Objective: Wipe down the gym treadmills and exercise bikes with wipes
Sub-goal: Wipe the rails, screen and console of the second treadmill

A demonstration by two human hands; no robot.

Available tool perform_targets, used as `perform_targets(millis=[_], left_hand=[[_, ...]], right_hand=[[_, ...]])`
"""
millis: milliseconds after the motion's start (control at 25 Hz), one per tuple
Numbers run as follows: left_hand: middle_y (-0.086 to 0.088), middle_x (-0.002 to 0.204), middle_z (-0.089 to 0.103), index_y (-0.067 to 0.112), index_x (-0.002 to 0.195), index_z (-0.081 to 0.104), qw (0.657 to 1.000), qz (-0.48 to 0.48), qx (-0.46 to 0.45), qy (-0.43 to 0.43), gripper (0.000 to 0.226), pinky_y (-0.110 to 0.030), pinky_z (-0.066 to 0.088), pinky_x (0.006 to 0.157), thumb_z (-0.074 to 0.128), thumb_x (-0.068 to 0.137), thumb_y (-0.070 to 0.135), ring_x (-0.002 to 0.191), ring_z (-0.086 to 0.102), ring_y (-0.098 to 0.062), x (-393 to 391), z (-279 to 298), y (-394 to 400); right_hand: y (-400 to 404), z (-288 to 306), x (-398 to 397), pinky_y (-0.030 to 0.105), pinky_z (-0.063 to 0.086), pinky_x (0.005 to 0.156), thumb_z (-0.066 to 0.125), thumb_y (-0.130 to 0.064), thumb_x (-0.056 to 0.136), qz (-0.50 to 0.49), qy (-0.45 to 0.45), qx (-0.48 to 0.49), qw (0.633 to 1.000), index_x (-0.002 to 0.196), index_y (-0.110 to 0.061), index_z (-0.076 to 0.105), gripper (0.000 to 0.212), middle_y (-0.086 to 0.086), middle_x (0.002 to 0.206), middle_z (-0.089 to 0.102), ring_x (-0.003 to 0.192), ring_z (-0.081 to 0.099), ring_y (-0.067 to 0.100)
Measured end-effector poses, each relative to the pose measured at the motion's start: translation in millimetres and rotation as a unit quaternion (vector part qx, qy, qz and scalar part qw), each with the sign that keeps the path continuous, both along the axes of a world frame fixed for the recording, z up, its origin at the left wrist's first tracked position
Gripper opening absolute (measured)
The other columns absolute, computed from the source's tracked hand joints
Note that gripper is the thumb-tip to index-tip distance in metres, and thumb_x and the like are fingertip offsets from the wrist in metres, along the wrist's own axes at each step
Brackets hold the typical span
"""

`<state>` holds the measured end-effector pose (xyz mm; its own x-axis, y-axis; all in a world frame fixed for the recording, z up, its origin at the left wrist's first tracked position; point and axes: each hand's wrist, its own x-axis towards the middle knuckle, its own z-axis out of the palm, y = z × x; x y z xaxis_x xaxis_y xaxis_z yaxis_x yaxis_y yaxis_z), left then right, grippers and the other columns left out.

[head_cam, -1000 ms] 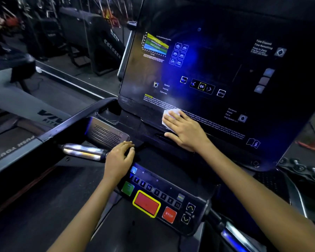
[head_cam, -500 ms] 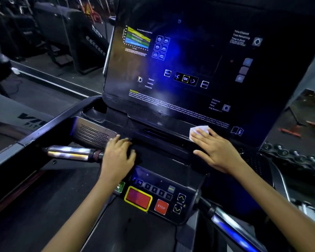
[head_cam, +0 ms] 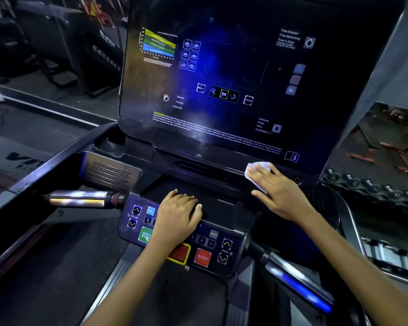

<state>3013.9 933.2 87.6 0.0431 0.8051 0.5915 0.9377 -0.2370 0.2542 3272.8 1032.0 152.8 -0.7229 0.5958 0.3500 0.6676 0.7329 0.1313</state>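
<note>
A black treadmill console fills the view, its dark display panel printed with symbols and small text. My right hand lies flat with straight fingers on a white wipe, pressing it against the panel's lower right edge, near the book-and-info symbol. My left hand rests palm down on the lower keypad, covering part of the buttons beside the red STOP button and the green quick start button.
Metal handlebars stick out on the left and lower right. A speaker grille sits left of the keypad. A dumbbell rack stands to the right. Other machines stand back left.
My right hand has slid the wipe rightward along the panel's bottom edge, from the left part to the lower right corner. My left hand shifted right onto the keypad.
</note>
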Motion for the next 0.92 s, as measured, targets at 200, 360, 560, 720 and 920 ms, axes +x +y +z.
perform_targets(millis=[200,360,560,720,920], left_hand=[[-0.004,0.084,0.075,0.008,0.080,0.076,1.000,-0.001,0.018,0.007,0.039,-0.031,0.037,0.091,0.042,0.086,0.027,0.081,0.071,-0.019,-2,1,-2],[-0.005,0.084,0.075,0.007,0.081,0.076,1.000,-0.001,0.028,0.011,0.040,-0.030,0.037,0.092,0.042,0.087,0.026,0.081,0.071,-0.020,-1,-1,-1],[-0.005,0.084,0.075,0.007,0.081,0.076,0.999,0.007,0.049,0.000,0.039,-0.032,0.039,0.092,0.042,0.087,0.025,0.081,0.072,-0.020,-2,-5,0],[-0.006,0.084,0.075,0.006,0.082,0.076,0.998,0.004,0.063,0.002,0.040,-0.032,0.039,0.091,0.042,0.088,0.025,0.081,0.072,-0.021,-1,-7,1],[-0.006,0.085,0.075,0.006,0.082,0.076,0.998,0.011,0.067,-0.003,0.041,-0.033,0.040,0.092,0.041,0.089,0.025,0.082,0.072,-0.021,-1,-8,2]], right_hand=[[5,-13,-35,0.030,0.010,0.117,0.019,-0.048,0.100,-0.026,0.012,0.011,1.000,0.139,-0.010,0.044,0.060,0.004,0.144,0.043,0.138,0.030,0.015],[-13,-24,39,0.034,0.014,0.116,0.018,-0.046,0.101,-0.097,0.002,0.037,0.995,0.142,-0.011,0.040,0.058,0.003,0.147,0.039,0.140,0.025,0.013],[-26,-36,69,0.036,0.013,0.118,0.030,-0.040,0.099,-0.189,0.059,0.110,0.974,0.142,-0.007,0.035,0.054,0.003,0.148,0.035,0.143,0.018,0.013],[-28,-43,64,0.036,0.018,0.117,0.027,-0.040,0.101,-0.137,0.052,0.111,0.983,0.141,-0.006,0.037,0.053,0.006,0.148,0.036,0.142,0.022,0.015],[-25,-37,68,0.036,0.018,0.118,0.041,-0.039,0.096,-0.198,0.126,0.125,0.964,0.140,-0.001,0.036,0.059,0.009,0.148,0.031,0.139,0.028,0.020]])
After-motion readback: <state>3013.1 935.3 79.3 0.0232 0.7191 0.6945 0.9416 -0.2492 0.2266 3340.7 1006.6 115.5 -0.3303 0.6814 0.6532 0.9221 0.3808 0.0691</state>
